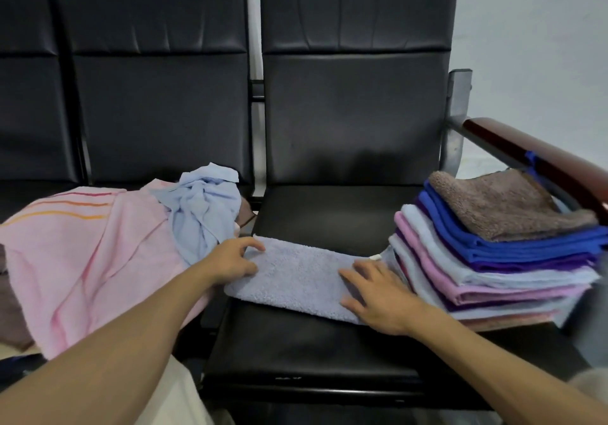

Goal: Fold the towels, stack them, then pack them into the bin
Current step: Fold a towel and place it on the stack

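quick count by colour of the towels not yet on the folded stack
pink striped towel: 1
light blue towel: 1
brown towel, mostly covered: at least 1
lavender towel, flat on the seat: 1
total: at least 4

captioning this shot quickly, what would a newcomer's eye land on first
The left hand and right hand rest on a lavender towel on the black seat at centre. Right of it sits a colourful stack of folded towels, brown on top; left lies a rumpled pink towel.

Black seats [329,214] (in a row), wooden armrest [513,146], white wall [533,29].
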Demonstrator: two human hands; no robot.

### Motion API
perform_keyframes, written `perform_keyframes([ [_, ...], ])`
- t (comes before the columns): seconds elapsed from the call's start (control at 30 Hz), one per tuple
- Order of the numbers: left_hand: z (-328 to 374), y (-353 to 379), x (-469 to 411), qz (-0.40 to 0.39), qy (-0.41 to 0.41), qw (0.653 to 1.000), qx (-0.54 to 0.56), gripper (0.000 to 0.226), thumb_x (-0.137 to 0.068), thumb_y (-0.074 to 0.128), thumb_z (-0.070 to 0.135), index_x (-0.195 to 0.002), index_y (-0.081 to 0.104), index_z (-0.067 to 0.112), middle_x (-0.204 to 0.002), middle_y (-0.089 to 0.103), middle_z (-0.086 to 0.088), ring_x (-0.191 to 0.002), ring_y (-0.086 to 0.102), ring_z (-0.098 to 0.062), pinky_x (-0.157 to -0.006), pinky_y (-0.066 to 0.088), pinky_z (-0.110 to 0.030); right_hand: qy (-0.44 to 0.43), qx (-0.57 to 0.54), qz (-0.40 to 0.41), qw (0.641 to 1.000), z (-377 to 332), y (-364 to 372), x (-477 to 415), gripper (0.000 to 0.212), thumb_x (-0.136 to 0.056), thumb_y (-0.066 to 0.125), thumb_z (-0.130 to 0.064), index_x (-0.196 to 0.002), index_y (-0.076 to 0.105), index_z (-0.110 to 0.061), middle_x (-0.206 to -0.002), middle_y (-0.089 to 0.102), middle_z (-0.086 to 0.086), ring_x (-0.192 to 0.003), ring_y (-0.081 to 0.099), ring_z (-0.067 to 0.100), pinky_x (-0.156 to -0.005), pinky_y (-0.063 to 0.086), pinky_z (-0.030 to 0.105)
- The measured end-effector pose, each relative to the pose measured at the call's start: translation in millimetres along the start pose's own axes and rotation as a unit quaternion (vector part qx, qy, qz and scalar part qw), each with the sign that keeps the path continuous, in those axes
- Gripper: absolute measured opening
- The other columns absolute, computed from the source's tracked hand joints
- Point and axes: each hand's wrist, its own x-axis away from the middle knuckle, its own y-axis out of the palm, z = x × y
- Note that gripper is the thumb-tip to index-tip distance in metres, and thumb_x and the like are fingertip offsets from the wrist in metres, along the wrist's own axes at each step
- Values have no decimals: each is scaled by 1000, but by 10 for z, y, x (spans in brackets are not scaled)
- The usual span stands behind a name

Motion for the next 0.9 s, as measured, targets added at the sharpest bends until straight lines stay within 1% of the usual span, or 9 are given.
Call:
perform_keyframes([
  [0.07, -24, -20, 41, -24, 4, 1000, -11, 29, -85, 67, 11, -112, 63, 20, -69, 39, 4, -59, 39, -7, -52, 34, -12, 22, -9, -62, 998, -18, 56, 16, 69, -93, 15, -65, -152, 4, -32, -161, -2, 2, -147, -7, 25, -119, -1, 42],
  [0.17, -73, -56, 112, -46, -9, 999, 22, 29, -87, 66, 11, -114, 60, 22, -76, 44, 2, -64, 42, -7, -54, 34, -13, 32, -25, -84, 996, -6, 37, 3, 65, -95, 23, -62, -150, -4, -40, -160, -14, -3, -145, -22, 24, -118, -11, 43],
  [0.33, -97, -133, 232, -75, -58, 987, 126, 31, -87, 59, -2, -111, 63, 18, -70, 41, -1, -57, 38, -13, -44, 35, -15, 31, -18, -84, 996, -5, -39, -18, 67, -90, 32, -68, -147, 3, -49, -161, -6, -7, -147, -13, 21, -118, -6, 45],
  [0.5, -95, -299, 349, -57, -60, 973, 214, 36, -90, 46, -2, -118, 63, 11, -96, 56, -3, -81, 50, -10, -68, 43, -15, 14, -43, -74, 996, -162, -56, -18, 70, -85, 37, -73, -145, 7, -54, -160, -2, -13, -147, -7, 17, -115, -1, 49],
  [0.63, -69, -495, 455, -11, -70, 948, 310, 43, -90, 40, -5, -124, 60, 9, -84, 50, -11, -62, 41, -16, -46, 43, -22, -39, -112, -68, 991, -349, -72, -26, 73, -85, 42, -70, -147, 7, -51, -158, -3, -19, -146, -9, 10, -115, -4, 44],
  [0.7, -12, -561, 501, 19, -69, 944, 322, 44, -88, 40, -6, -123, 62, 10, -78, 49, -11, -58, 40, -17, -41, 41, -23, -75, -183, -57, 979, -399, -125, -41, 78, -87, 51, -61, -150, 10, -42, -156, 5, -21, -146, -1, 4, -116, 2, 30],
  [0.77, 94, -576, 541, 51, -57, 943, 324, 45, -86, 40, -5, -122, 63, 10, -71, 53, -10, -54, 42, -18, -39, 39, -22, -63, -225, 18, 972, -376, -200, -65, 73, -87, 62, -45, -148, 26, -28, -149, 27, -14, -139, 24, 4, -107, 18, 15],
  [0.83, 226, -559, 564, 77, -37, 943, 322, 46, -86, 40, -6, -122, 63, 11, -61, 54, -5, -48, 42, -17, -37, 38, -22, 12, -221, 116, 968, -287, -273, -57, 51, -87, 63, -31, -134, 47, -20, -130, 47, -5, -117, 48, 8, -92, 31, 13],
  [0.9, 355, -513, 563, 75, -18, 944, 322, 47, -87, 40, -6, -125, 62, 10, -54, 53, 0, -45, 42, -16, -35, 38, -22, 109, -203, 143, 963, -176, -314, -29, 28, -87, 62, -28, -113, 57, -19, -108, 59, -2, -94, 56, 10, -81, 42, 20],
])
